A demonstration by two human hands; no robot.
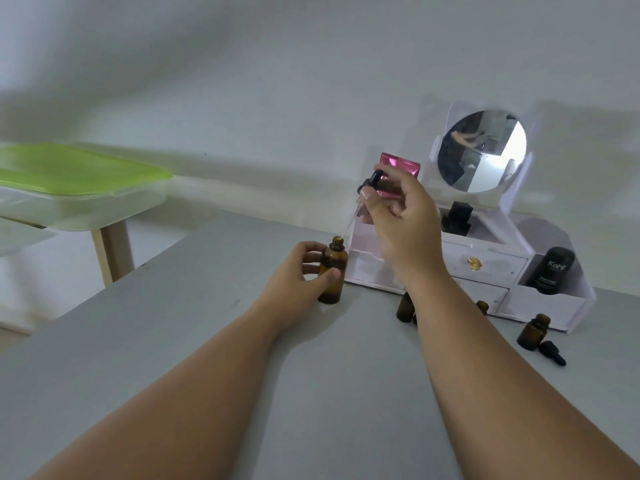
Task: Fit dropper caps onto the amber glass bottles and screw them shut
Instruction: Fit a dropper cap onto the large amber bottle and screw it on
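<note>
An amber glass bottle [332,271] stands upright on the grey table [207,341], uncapped, with my left hand [298,275] wrapped around its body. My right hand [398,220] holds a black dropper cap [370,181] above it, tilted. The glass pipette [349,223] slants down and its tip is at the bottle's mouth. Three more open amber bottles stand to the right: one [405,308] beside my right forearm, one [482,306] partly hidden behind it, one [533,332] further right. A loose black dropper cap [553,353] lies next to that last bottle.
A white vanity organiser [491,265] with drawers and a round mirror [481,150] stands at the table's back right, holding a black jar [554,270] and a pink packet [401,168]. A clear box with a green lid [79,171] sits on a stand at the left.
</note>
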